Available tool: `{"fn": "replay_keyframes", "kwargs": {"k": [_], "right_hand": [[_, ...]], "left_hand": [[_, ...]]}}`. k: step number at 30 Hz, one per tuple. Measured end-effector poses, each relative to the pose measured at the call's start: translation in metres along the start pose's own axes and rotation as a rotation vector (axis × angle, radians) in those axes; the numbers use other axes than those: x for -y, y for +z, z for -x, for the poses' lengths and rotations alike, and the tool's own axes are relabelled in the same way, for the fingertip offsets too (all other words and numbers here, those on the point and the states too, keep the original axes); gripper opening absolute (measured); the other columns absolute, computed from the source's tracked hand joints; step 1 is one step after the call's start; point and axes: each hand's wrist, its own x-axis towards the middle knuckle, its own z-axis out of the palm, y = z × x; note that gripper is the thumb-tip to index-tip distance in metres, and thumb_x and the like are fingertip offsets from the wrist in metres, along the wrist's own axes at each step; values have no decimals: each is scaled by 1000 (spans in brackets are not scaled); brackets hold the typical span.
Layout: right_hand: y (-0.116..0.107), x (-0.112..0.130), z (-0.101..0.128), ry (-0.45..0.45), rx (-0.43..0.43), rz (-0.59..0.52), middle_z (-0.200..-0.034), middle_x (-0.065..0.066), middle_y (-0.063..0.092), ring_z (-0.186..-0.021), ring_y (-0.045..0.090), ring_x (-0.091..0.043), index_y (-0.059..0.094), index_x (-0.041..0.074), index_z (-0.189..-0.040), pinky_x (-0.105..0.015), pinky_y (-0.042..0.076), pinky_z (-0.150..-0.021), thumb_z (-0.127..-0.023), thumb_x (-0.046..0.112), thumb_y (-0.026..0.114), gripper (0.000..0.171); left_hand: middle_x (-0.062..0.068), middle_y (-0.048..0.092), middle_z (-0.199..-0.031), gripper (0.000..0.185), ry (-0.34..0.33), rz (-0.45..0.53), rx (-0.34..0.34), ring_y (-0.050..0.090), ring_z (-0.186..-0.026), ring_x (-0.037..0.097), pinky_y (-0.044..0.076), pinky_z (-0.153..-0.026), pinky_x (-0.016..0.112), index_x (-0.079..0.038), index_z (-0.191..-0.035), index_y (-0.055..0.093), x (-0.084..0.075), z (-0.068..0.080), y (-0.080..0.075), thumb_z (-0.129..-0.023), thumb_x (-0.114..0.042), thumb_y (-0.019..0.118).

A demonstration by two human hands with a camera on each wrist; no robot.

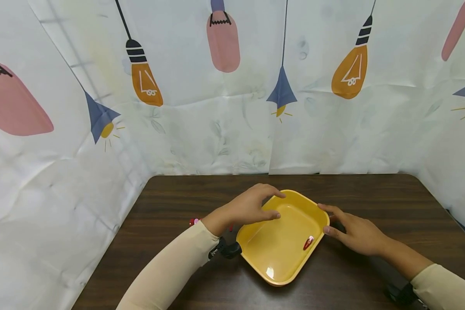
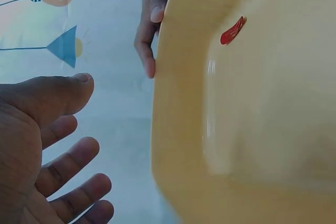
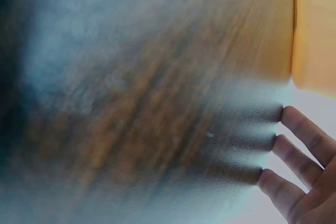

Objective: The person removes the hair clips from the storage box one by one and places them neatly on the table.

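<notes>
A yellow plastic tray [image 1: 283,232] lies at an angle on the dark table. Inside it, near its right wall, is a small red hair clip [image 1: 308,243], also visible in the left wrist view. My left hand [image 1: 249,206] hovers by the tray's left side, fingers apart and holding nothing; the left wrist view shows a gap between it and the tray wall [image 2: 178,103]. At the tray's right corner, my right hand [image 1: 356,232] has its fingertips against the outside of the rim, with fingers loosely extended.
The brown wood-grain table [image 1: 186,198] spreads around the tray. Small red and pink items [image 1: 194,221] lie behind my left wrist, mostly hidden by it. A white curtain [image 1: 217,129] printed with lamps hangs beyond the table's back edge and sides.
</notes>
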Motion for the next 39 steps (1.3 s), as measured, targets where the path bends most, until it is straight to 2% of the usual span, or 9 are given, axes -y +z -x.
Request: {"fn": "replay_keyframes", "kwargs": {"k": [7, 17, 21, 30, 34, 39], "right_hand": [[3, -2, 0, 8, 7, 0, -129, -10, 68, -107, 67, -42, 32, 35, -159, -53, 55, -64, -104, 45, 59, 62], [3, -1, -1, 9, 7, 6, -130, -10, 68, -108, 67, -42, 32, 35, -159, -57, 55, -68, -104, 46, 58, 62], [3, -1, 0, 13, 8, 7, -129, -8, 68, -108, 67, -41, 31, 36, -159, -56, 55, -68, -104, 45, 58, 62], [3, -2, -1, 20, 10, 8, -129, -9, 68, -106, 67, -40, 32, 36, -158, -54, 55, -66, -104, 46, 59, 62], [3, -3, -1, 15, 10, 5, -129, -10, 68, -104, 68, -40, 32, 35, -158, -49, 55, -62, -104, 45, 59, 62], [2, -3, -1, 12, 9, 0, -129, -11, 67, -103, 68, -40, 32, 35, -158, -49, 55, -62, -104, 45, 59, 62]], "left_hand": [[-5, 58, -140, 48, -10, 4, 39, 45, -137, 15, 35, -114, 33, -21, -140, 63, -5, -15, 11, -96, -37, 73], [-3, 58, -141, 49, 11, 21, 115, 47, -135, 13, 35, -113, 28, -13, -140, 63, -12, -33, 27, -96, -33, 74], [-3, 60, -137, 49, 41, 17, 141, 50, -130, 10, 35, -111, 24, -10, -138, 64, -11, -39, 35, -95, -30, 76], [-6, 63, -134, 49, 55, -11, 192, 52, -127, 7, 35, -109, 20, -11, -137, 65, -12, -47, 46, -94, -31, 77], [-6, 63, -133, 48, 66, -38, 209, 52, -127, 6, 34, -108, 18, -11, -137, 66, -14, -51, 51, -94, -30, 77], [-8, 63, -134, 48, 56, -87, 232, 52, -128, 7, 34, -109, 19, -15, -136, 67, -14, -56, 60, -93, -32, 78]]}}
